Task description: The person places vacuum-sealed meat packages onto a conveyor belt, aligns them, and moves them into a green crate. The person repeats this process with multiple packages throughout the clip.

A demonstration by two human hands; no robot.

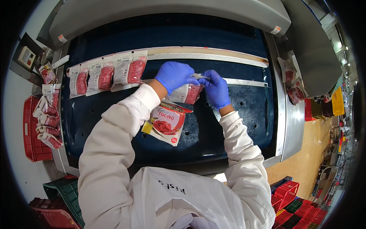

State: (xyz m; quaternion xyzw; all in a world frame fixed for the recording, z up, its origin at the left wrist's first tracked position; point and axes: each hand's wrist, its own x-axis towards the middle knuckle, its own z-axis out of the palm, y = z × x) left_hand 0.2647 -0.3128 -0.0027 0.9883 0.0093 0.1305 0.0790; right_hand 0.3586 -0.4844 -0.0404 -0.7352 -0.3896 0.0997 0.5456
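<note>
My left hand (174, 77) and my right hand (216, 88), both in blue gloves, pinch the top edge of a clear-and-white meat pouch (187, 94) from its two sides. Red meat shows through the pouch's film; my left hand hides part of it. Just below it, on the dark blue machine bed (236, 126), lies another meat pouch (167, 123) with its printed red and yellow front up. To the left, three meat pouches (103, 75) lie side by side, their top ends across a pale sealing bar (206, 52).
A thick grey machine lid (167, 19) arches over the far side. More pouches (48, 118) line the left ledge beside a red crate (32, 129). Several pouches (293, 86) rest on the right ledge. Stacked crates (286, 192) stand at the lower right, with a green crate (68, 194) at the lower left.
</note>
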